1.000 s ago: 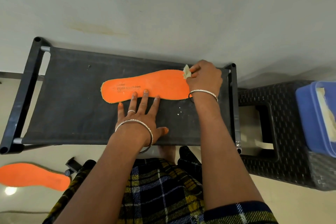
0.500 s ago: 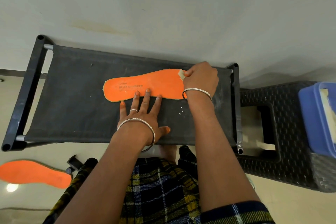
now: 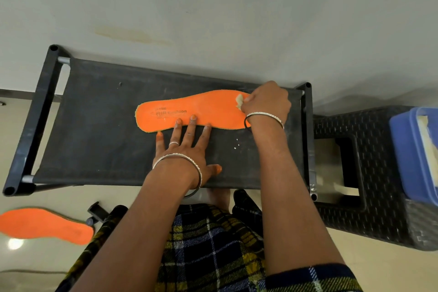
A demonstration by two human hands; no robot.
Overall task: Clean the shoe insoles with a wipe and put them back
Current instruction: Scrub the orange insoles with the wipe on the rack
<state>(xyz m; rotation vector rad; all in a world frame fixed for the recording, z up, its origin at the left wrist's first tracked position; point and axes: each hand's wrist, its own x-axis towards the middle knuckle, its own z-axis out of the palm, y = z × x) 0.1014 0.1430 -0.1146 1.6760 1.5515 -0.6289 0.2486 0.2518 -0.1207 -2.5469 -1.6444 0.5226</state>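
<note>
An orange insole [image 3: 201,108] with dark printed lettering lies flat on the black fabric rack top [image 3: 99,125]. My left hand [image 3: 189,149] lies flat with straight fingers, its fingertips pressing the insole's near edge. My right hand [image 3: 266,102] pinches a small crumpled pale wipe [image 3: 239,101] against the insole's right end, which the hand partly hides. A second orange insole [image 3: 45,225] lies on the floor at the lower left.
A dark woven stool [image 3: 369,173] stands right of the rack, with a blue lidded tub [image 3: 414,149] on it. A wall [image 3: 213,19] runs directly behind the rack. Small white crumbs [image 3: 236,144] dot the fabric. My plaid-clothed legs [image 3: 208,244] are below.
My right hand slid the wipe slightly left along the insole's right end, then back right. My left hand kept pressing the near edge.
</note>
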